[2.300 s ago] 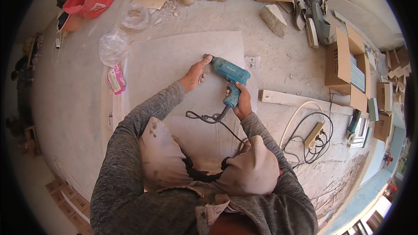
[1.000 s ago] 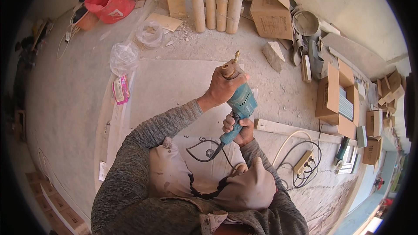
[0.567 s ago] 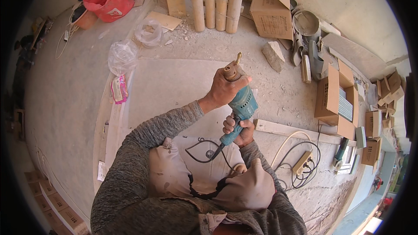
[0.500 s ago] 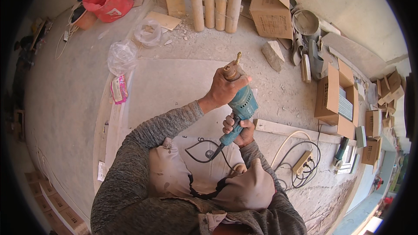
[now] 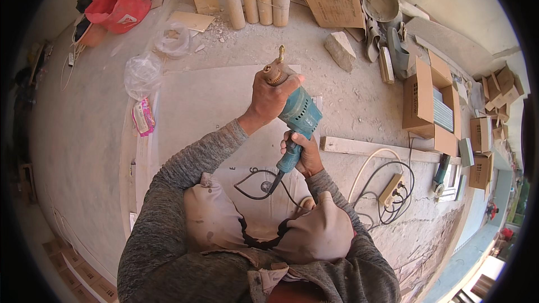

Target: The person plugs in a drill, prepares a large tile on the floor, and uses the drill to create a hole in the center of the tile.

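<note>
Pale grey across the flat sheet (image 5: 193, 98) on the floor (image 5: 351, 109). Held over it, in both hands: teal on the drill (image 5: 303, 109), dulled and smeared with dust, dark-slotted along the housing, nose tilted upward. Wrapped round the housing's front with the left hand (image 5: 266, 100); clasped at the handle (image 5: 289, 160) with the right hand (image 5: 307, 152), fingers curled. Looped below, black, the cord (image 5: 252, 197). Brassy brown and toothed at the chuck (image 5: 274, 74). Beside it, slim and gold-coloured, a metal piece (image 5: 281, 53), seating unclear.
</note>
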